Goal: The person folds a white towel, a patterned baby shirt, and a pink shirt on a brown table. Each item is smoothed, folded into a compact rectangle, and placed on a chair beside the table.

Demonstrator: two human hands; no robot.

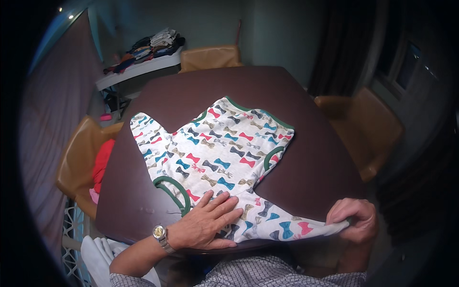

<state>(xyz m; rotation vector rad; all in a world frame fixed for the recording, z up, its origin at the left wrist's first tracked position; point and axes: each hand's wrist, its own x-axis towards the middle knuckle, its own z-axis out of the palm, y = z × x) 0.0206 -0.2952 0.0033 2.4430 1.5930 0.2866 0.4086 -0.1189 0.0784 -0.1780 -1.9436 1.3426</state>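
A white long-sleeved top (pixel 215 150) printed with coloured bows lies spread on a dark brown table, its green-trimmed neckline (pixel 171 192) towards the near left. My left hand (pixel 208 220) presses flat on the fabric near the shoulder, fingers apart, with a metal wristwatch (pixel 160 233) on the wrist. The cuff end of the near sleeve (pixel 287 224) is pinched in my right hand (pixel 353 219), which pulls it out to the right past the table's edge. The other sleeve (pixel 147 136) stretches to the far left. Green trim also edges the hem and the pockets (pixel 274 158).
Around the table (pixel 319 143) stand tan armchairs: one left (pixel 77 158) with red cloth (pixel 104 165) on it, one right (pixel 376 132), one at the far end (pixel 209 57). Piled clothes (pixel 154 46) cover a white side table (pixel 143 70). White cloth (pixel 96 256) hangs at the near left.
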